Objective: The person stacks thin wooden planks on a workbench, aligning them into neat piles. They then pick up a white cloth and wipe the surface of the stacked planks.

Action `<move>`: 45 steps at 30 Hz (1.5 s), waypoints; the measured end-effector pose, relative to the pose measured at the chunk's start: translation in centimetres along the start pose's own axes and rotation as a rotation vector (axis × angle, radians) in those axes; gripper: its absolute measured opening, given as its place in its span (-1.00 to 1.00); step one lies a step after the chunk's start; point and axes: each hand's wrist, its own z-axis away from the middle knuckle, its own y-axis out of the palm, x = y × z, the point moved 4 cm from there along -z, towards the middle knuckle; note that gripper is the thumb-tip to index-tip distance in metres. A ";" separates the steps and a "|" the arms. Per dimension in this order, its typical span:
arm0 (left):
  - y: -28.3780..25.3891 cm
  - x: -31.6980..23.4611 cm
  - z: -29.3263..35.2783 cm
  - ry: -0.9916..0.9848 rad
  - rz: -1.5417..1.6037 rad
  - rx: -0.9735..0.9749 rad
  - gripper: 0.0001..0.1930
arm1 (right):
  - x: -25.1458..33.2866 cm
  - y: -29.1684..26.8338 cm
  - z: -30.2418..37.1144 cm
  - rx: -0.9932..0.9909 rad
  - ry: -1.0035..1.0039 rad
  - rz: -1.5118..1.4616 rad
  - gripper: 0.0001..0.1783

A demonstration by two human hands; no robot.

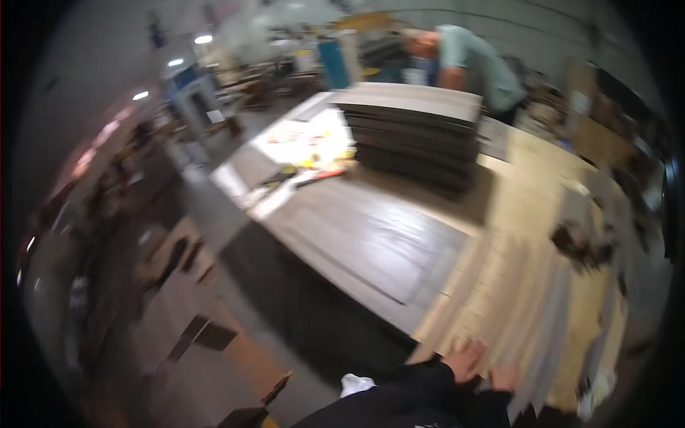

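Both my hands are low in the head view, at the near end of long wooden strips (492, 299) laid side by side on a pale board. My left hand (465, 359) rests on the strips with its fingers stretched forward, apparently holding nothing. Close to its right, my right hand (504, 378) is also down at the strips, its fingers smeared by motion. To the left of the strips lies a flat grey-brown panel (371, 239) with a shiny surface. Beyond it rises a tall stack of dark-edged boards (417, 146) with a light top.
Tools and small items (317, 167) lie on a brightly lit patch left of the stack. A person in a light green shirt (481, 64) bends behind the stack. Board offcuts (193, 335) lie at the lower left. A dark brown bundle (581, 242) sits at the right.
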 end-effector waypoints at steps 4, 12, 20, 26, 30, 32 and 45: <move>0.3 -2.2 -1.6 0.181 0.285 -0.013 -0.30 | 10.8 -5.4 -0.3 0.116 0.343 -0.010 -0.35; 1.2 -1.5 -1.4 0.132 -0.065 -0.048 -0.19 | 4.4 -7.7 -0.2 -0.088 0.268 0.185 -0.32; 0.6 0.5 -1.1 0.167 -0.071 -0.080 -0.32 | 6.5 -4.2 1.2 -0.120 0.316 0.018 -0.32; 0.2 0.2 -1.9 0.058 -0.035 -0.075 -0.32 | 4.1 -7.2 1.0 -0.150 0.191 -0.092 -0.30; -1.3 1.4 -1.2 -0.046 -0.100 -0.074 -0.32 | 4.2 -6.5 1.5 -0.217 0.205 -0.058 -0.33; -1.6 0.8 -1.4 -0.085 -0.099 -0.045 -0.29 | 5.9 -6.3 1.2 -0.141 0.271 0.025 -0.36; 0.3 0.8 0.4 0.027 -0.213 -0.067 -0.27 | 5.5 -7.7 1.3 -0.092 0.201 0.066 -0.18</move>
